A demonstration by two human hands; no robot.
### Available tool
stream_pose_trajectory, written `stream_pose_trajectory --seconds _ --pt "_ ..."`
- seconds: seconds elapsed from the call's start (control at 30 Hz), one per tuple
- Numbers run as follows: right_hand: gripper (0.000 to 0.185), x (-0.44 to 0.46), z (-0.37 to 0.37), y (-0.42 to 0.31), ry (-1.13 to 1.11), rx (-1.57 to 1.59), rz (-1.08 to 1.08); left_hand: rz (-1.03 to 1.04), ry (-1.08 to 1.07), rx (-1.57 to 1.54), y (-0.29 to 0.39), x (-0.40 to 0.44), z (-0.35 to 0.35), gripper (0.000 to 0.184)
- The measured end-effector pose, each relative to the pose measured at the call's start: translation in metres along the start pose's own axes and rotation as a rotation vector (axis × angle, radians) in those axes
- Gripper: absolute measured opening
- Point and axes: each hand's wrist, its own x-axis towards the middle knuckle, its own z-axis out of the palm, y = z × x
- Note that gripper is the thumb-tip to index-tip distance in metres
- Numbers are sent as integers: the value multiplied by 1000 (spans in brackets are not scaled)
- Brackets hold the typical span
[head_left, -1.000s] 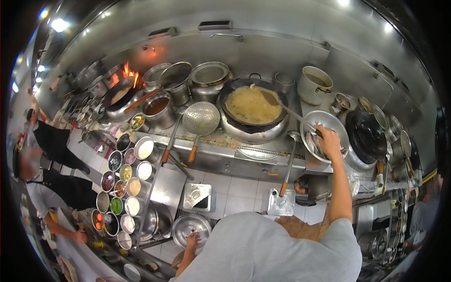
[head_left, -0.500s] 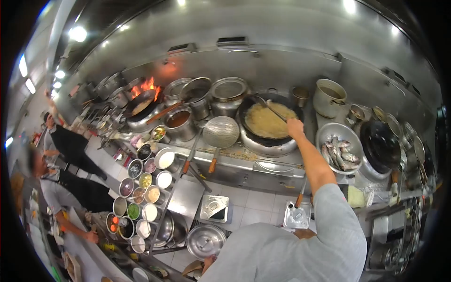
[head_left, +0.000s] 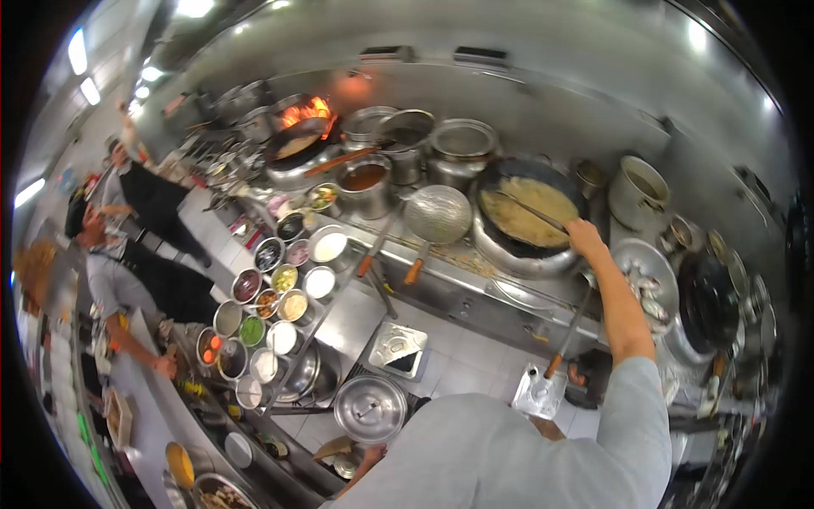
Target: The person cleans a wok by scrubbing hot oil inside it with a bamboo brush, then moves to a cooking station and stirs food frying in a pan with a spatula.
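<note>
My right hand (head_left: 583, 236) is closed around the handle of a long metal cooking utensil (head_left: 534, 209), reaching over a large dark wok (head_left: 493, 174). The utensil slants into pale yellow, bubbling liquid (head_left: 527, 202), and its head is not clear there. My left hand (head_left: 371, 458) is low, beside a round steel lid (head_left: 370, 409); its fingers are too small and partly hidden to read. On the stove left of the wok lies a perforated metal strainer (head_left: 437, 214) with a wooden handle.
Flames rise at another wok (head_left: 297, 140) farther left. A bowl of fish (head_left: 640, 271) and a dark wok (head_left: 709, 297) stand at right. Several ingredient containers (head_left: 252, 331) fill a rack at left. Two people in black aprons (head_left: 165, 276) stand beyond it.
My view has turned left, so the stove and pots appear farther right. The utensil remains in my right hand over the wok, its handle now at a different angle.
</note>
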Motion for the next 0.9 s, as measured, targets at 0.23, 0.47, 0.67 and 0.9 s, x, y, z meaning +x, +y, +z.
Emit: stream_pose_trajectory --seconds 0.23,0.47,0.67,0.9 --pt "31 -61 -63 17 -39 -1 63 -31 5 -345 100 2 -28 25" --pt "48 -124 -54 -10 86 402 611 -11 -77 -282 138 7 -25 27" --pt "43 -130 -40 -11 102 270 771 19 -84 -316 130 12 -27 24" --pt "42 -112 -16 1 23 232 813 61 -281 -558 107 7 -35 27"
